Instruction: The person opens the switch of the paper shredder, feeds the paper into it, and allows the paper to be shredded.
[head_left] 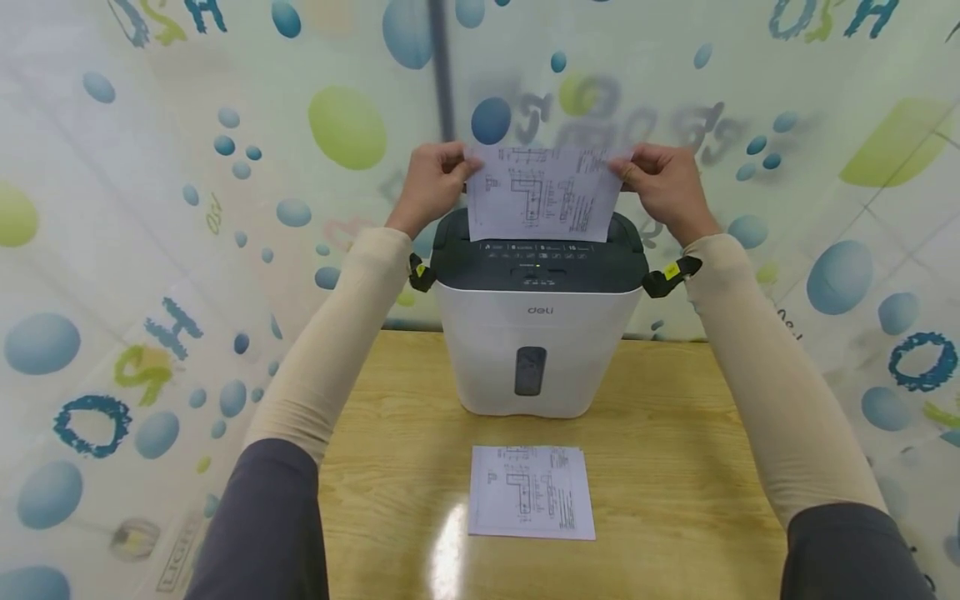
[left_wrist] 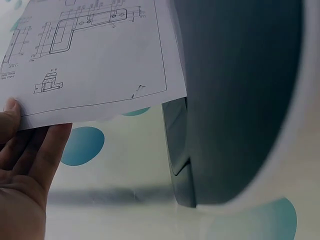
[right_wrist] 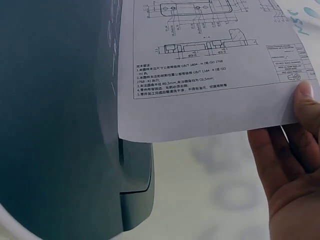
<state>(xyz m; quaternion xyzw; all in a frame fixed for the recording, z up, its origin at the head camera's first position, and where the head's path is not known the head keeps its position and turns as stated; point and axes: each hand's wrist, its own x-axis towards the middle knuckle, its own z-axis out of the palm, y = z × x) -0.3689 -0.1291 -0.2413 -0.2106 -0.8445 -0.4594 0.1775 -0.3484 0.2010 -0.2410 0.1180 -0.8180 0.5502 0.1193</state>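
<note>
A sheet of paper (head_left: 542, 196) printed with technical drawings stands upright at the top of a paper shredder (head_left: 480, 333), its lower edge at the slot. My left hand (head_left: 437, 185) pinches the sheet's left edge near the upper corner, thumb in front and fingers behind. On the opposite edge, my right hand (head_left: 667, 187) pinches the paper the same way. The left wrist view shows the left thumb (left_wrist: 9, 120) on the printed side. In the right wrist view, the right thumb (right_wrist: 306, 102) presses near the title block, with the fingers underneath. A small green light shows on the shredder's dark top.
A stack of similar printed sheets (head_left: 531, 493) lies on the wooden table (head_left: 397, 500) in front of the shredder. Behind and to both sides hangs a patterned curtain (head_left: 225, 192) with blue and green dots. Black wrist straps (head_left: 669, 277) sit close beside the shredder's top.
</note>
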